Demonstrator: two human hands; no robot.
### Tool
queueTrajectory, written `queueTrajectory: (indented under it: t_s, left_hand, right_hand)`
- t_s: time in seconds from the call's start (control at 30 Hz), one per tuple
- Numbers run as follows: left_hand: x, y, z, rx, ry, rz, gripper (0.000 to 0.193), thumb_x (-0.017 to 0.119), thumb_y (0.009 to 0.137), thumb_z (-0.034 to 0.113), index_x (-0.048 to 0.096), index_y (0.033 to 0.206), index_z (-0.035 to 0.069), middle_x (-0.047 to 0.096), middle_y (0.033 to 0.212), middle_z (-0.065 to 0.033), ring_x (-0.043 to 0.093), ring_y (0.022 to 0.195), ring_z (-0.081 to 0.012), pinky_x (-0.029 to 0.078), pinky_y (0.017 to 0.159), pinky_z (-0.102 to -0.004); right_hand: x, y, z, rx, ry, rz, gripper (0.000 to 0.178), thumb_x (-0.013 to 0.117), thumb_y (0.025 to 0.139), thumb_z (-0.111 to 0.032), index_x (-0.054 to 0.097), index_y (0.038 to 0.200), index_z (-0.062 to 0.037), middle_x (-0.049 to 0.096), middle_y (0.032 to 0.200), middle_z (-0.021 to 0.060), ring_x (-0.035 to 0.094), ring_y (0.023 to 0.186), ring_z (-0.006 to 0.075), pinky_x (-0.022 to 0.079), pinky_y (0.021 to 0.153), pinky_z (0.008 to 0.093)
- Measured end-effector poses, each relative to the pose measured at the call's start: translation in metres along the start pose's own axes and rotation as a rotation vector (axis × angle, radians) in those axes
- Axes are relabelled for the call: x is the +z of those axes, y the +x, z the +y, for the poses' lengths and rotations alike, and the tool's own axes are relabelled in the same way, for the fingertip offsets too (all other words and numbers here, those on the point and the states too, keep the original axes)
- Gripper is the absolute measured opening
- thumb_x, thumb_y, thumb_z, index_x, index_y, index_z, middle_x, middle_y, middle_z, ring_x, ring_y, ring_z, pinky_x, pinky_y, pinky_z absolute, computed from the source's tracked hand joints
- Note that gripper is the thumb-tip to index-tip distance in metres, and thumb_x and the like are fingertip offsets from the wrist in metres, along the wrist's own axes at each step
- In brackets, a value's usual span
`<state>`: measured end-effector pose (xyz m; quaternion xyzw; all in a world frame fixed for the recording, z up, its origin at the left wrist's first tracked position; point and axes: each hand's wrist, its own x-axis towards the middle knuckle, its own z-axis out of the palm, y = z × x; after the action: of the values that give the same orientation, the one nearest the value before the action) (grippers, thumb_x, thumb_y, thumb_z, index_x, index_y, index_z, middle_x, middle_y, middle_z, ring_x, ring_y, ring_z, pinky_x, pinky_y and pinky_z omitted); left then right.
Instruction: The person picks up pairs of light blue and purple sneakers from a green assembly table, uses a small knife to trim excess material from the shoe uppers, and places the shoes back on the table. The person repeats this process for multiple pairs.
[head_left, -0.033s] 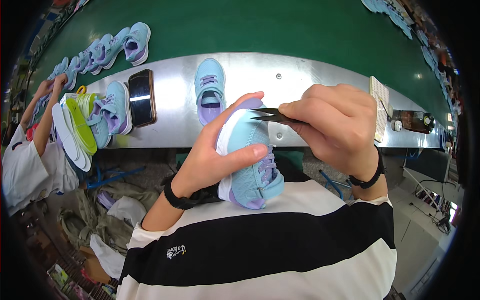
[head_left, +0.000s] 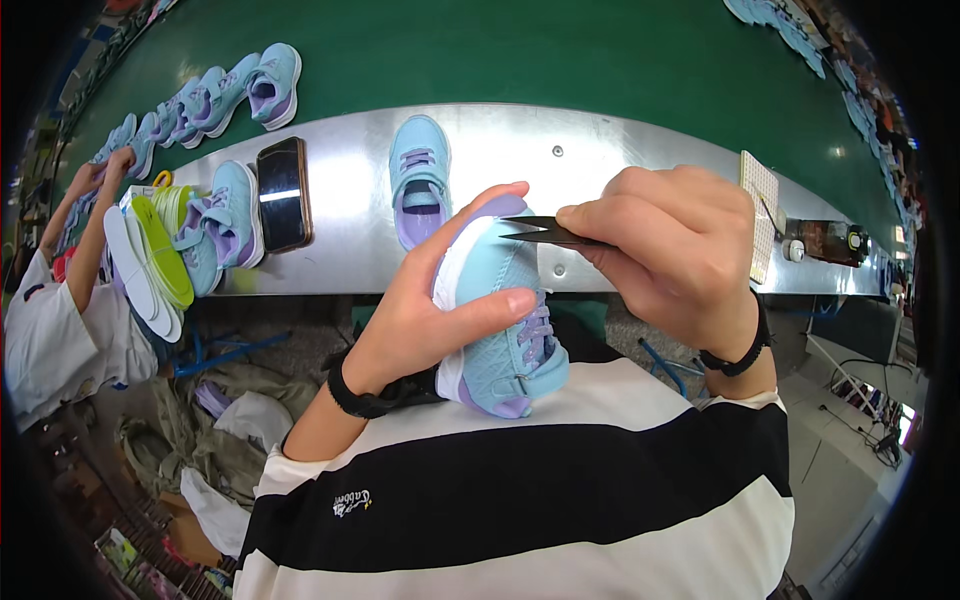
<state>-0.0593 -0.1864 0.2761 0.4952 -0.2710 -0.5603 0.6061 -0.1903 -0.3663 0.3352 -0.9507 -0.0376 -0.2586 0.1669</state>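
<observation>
A light blue child's sneaker (head_left: 490, 345) with lilac trim and a white sole is tilted up in front of my body, toe away from me. My left hand (head_left: 420, 310) is closed around it, thumb across the upper and fingers behind the sole. In my right hand (head_left: 675, 245) black pointed tweezers (head_left: 560, 234) are pinched, their two tips slightly apart at the toe of the shoe, near the edge where upper meets sole. Another matching sneaker (head_left: 420, 180) stands on the metal table edge just beyond my left hand.
On the metal ledge (head_left: 340, 190) lie a dark phone (head_left: 284, 195), a pair of sneakers (head_left: 225, 220), and white and lime insoles (head_left: 160, 250). More sneakers (head_left: 230, 95) line the green belt (head_left: 520, 60). A co-worker's arms (head_left: 90, 210) reach in at left. A cream grid-patterned pad (head_left: 758, 215) and a brown bottle (head_left: 832, 243) are at right.
</observation>
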Motion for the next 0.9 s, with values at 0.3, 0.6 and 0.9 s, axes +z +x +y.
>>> queueTrajectory:
  t_s: [0.3,0.6,0.9]
  left_hand:
    - [0.004,-0.003,0.003,-0.002,0.028,0.013,0.073,0.077,0.082,0.017,0.043,0.145,0.004,0.051,0.137,-0.0086,0.048,0.122,-0.0154,0.038,0.105,-0.0324]
    - [0.004,-0.001,0.002,-0.015,0.069,-0.007,0.082,0.076,0.08,0.019,0.034,0.149,0.003,0.057,0.124,-0.0098,0.054,0.115,-0.0178,0.042,0.102,-0.0342]
    - [0.004,-0.001,0.004,-0.011,0.082,-0.022,0.085,0.075,0.08,0.019,0.03,0.151,0.002,0.055,0.126,-0.0103,0.058,0.111,-0.0175,0.045,0.099,-0.0343]
  right_hand:
    - [-0.005,0.002,-0.001,-0.021,-0.046,-0.054,0.027,0.079,0.057,-0.006,0.071,0.082,-0.0065,0.059,0.065,0.0035,0.052,0.052,0.0195,0.035,0.049,0.0324]
    - [-0.008,0.002,0.001,-0.048,-0.05,-0.065,0.029,0.078,0.055,-0.007,0.071,0.083,-0.0067,0.058,0.066,0.0029,0.051,0.052,0.0192,0.035,0.049,0.0322]
    - [-0.011,0.002,0.002,-0.082,-0.068,-0.094,0.028,0.079,0.056,-0.01,0.071,0.083,-0.0079,0.057,0.065,0.0016,0.051,0.051,0.0182,0.034,0.048,0.0317]
